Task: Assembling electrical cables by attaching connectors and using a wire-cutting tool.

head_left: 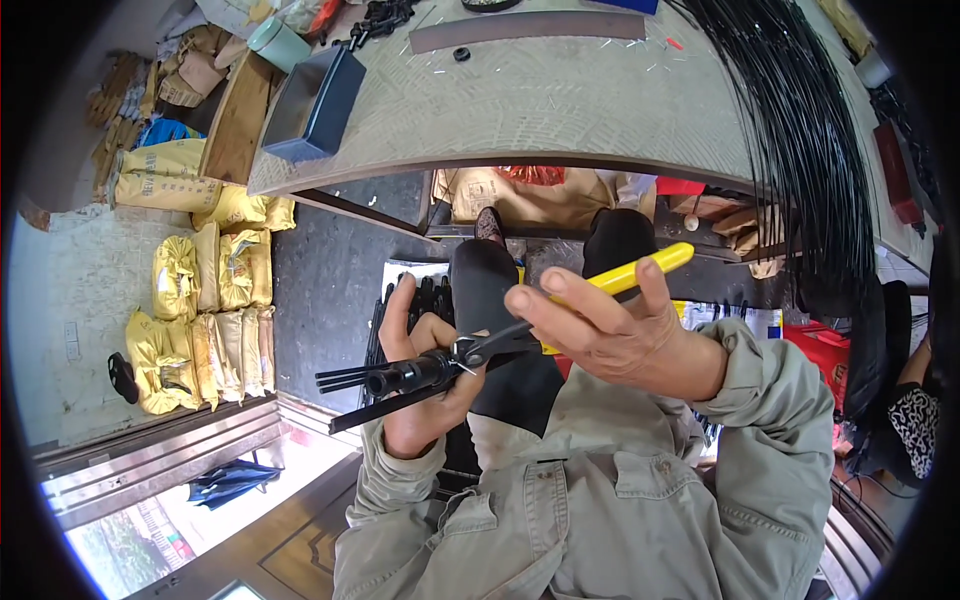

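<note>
My left hand [432,395] is closed around a black umbrella frame [408,377], a tubular hub with several thin ribs sticking out to the left. Its index finger points up, away from the frame. In my right hand [625,335] are yellow-handled pliers [650,270], held with the fingers loosely bent around the handles. The dark jaws reach left to the hub's end beside my left fingers, where a short thin wire shows. Whether the jaws grip the wire cannot be made out.
Ahead stands a worktable [560,110] with a blue-grey bin [315,105], a small black ring [461,54] and a dark flat strip [525,30]. Long black rods [800,130] hang over its right side. Yellow sacks [175,275] line the left wall. A person's arm [915,360] shows at far right.
</note>
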Action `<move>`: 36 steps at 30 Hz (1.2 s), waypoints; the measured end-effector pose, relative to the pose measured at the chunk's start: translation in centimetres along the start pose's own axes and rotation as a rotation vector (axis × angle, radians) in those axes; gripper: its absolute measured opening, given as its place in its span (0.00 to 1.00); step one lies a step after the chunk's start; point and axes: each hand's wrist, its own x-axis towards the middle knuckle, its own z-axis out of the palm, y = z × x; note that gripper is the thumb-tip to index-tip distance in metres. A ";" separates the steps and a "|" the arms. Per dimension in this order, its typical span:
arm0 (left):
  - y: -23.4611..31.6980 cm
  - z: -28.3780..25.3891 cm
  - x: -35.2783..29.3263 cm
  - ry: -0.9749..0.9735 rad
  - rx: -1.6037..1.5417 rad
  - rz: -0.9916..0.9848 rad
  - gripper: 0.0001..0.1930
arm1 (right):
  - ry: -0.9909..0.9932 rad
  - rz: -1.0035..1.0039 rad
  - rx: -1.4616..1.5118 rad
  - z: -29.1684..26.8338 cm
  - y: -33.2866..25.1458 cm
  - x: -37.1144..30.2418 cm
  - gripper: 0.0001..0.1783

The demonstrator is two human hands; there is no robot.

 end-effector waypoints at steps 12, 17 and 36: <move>-1.0 -0.1 0.1 -0.039 0.075 -0.003 0.43 | -0.172 0.177 0.623 -1.0 0.3 -0.6 0.13; -1.6 -1.6 1.9 -0.454 -0.382 0.126 0.43 | -0.912 0.023 1.396 -1.4 6.0 1.0 0.21; -1.9 0.7 0.3 -0.176 -0.545 0.034 0.29 | -0.842 0.153 1.532 -3.2 7.2 0.9 0.30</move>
